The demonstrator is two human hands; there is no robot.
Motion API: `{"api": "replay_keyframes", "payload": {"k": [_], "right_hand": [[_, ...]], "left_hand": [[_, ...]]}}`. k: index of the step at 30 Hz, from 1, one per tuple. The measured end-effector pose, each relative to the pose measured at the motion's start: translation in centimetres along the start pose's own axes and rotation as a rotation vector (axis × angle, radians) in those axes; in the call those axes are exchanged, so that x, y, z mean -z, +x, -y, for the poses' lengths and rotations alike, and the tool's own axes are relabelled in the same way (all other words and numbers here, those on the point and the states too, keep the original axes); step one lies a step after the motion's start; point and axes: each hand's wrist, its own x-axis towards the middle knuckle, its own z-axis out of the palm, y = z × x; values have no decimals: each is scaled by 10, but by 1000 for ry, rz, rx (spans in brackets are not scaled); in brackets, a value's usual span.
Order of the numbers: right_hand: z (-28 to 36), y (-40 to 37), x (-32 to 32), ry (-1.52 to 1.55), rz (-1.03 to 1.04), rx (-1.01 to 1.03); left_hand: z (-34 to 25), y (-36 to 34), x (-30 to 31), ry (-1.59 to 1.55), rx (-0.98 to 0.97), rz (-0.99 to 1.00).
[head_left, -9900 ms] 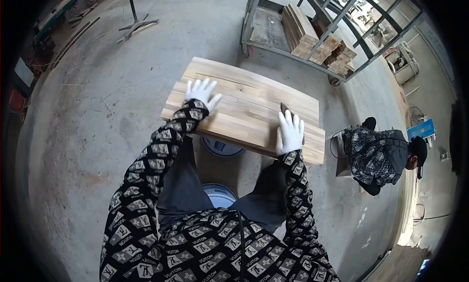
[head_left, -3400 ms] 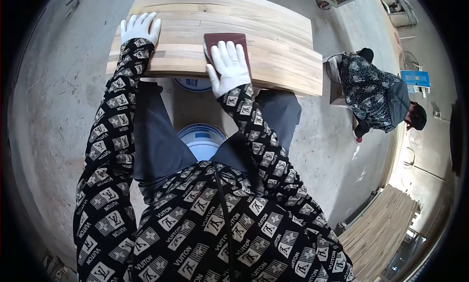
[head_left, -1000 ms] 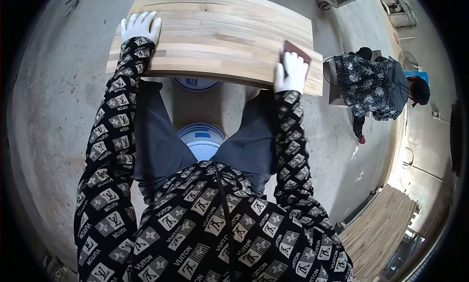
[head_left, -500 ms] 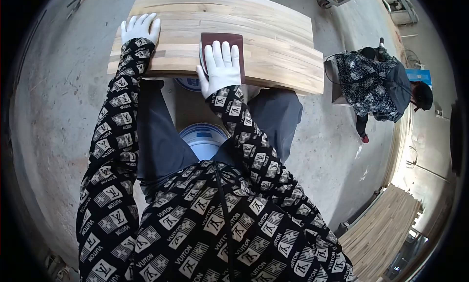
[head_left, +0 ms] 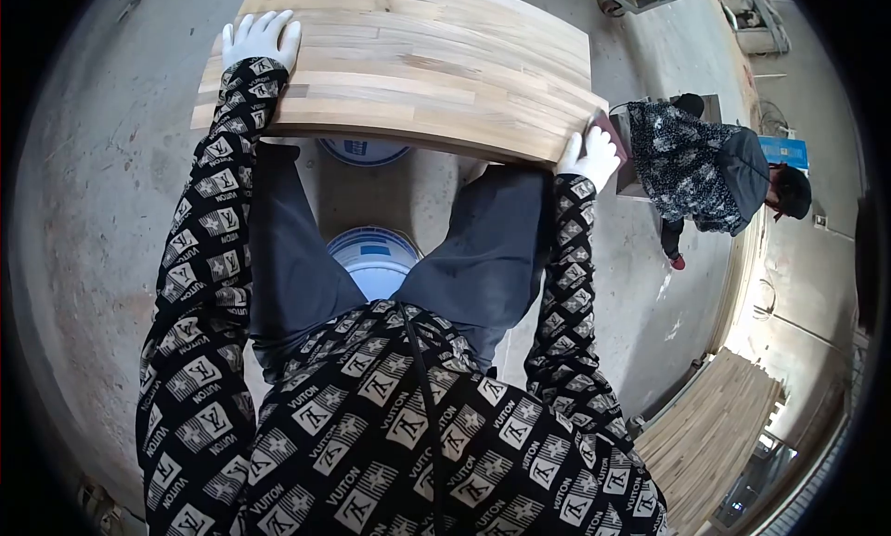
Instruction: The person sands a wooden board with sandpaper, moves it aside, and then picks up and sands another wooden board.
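Observation:
A pale wooden board (head_left: 418, 63) made of glued strips lies across in front of me. My left hand (head_left: 260, 42), in a white glove, rests flat on its left end with the fingers stretched out. At the near right corner, my right hand (head_left: 592, 155), also gloved, holds a dark red sheet of sandpaper (head_left: 609, 126) against the board's right end. Its fingers press over the sheet, and the thumb is on the board side. The glove covers part of the sandpaper.
A blue-and-white bucket (head_left: 371, 258) is between my legs, and another bucket (head_left: 364, 151) shows below the board. At the right a co-worker (head_left: 696, 165) bends over. Stacked wood strips (head_left: 710, 434) lie at the lower right.
My right hand has moved right with the sandpaper, from the board's middle to its right end, and its fingers have curled from flat. My left hand stays on the left end.

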Motion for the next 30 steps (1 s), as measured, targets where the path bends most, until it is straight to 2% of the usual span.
{"api": "replay_keyframes", "payload": {"k": [2, 4, 7, 9, 12, 13, 14, 15, 16, 18, 19, 21, 24, 25, 26, 27, 28, 29, 30], "right_hand": [[64, 9, 32, 106, 157, 19], [122, -5, 24, 256, -23, 156], [203, -14, 49, 457, 90, 278], [218, -18, 52, 547, 82, 353], [182, -12, 43, 609, 80, 379], [161, -11, 36, 575, 31, 302], [133, -2, 40, 491, 2, 291], [103, 5, 43, 429, 77, 248], [67, -1, 16, 356, -87, 237], [11, 3, 12, 271, 25, 133], [-20, -2, -16, 97, -177, 189], [-29, 1, -13, 59, -80, 105], [23, 9, 2, -4, 97, -15], [58, 11, 19, 60, 126, 27], [86, 6, 17, 207, 3, 119], [121, 5, 32, 307, 125, 122], [152, -6, 25, 323, -23, 204], [178, -7, 41, 391, 98, 224], [199, -11, 50, 505, 72, 297]], "left_hand": [[0, 1, 0, -1, 3, -20], [2, 1, 1, 5, -21, -11], [0, 1, 5, 2, -23, 0], [1, 0, 3, -12, -20, -17], [1, 2, 1, -50, -21, -30], [0, 2, 1, -43, -16, -38], [-1, 0, 0, -38, -8, -42], [-1, 0, 3, -12, -27, -37], [-1, -1, 3, -18, -23, -32], [1, -1, 0, 16, -43, -52], [-1, 0, 1, 20, -21, -42], [-2, 1, 2, 13, -6, -31], [0, 0, -1, 8, 5, -35], [1, 0, -2, 3, 6, -34], [1, 1, -2, -2, 2, -34], [0, 1, -1, 1, -6, -35], [0, 0, 0, 1, -8, -27], [0, 1, 2, 2, -10, -20], [0, 0, 0, 4, -17, -25]]}}
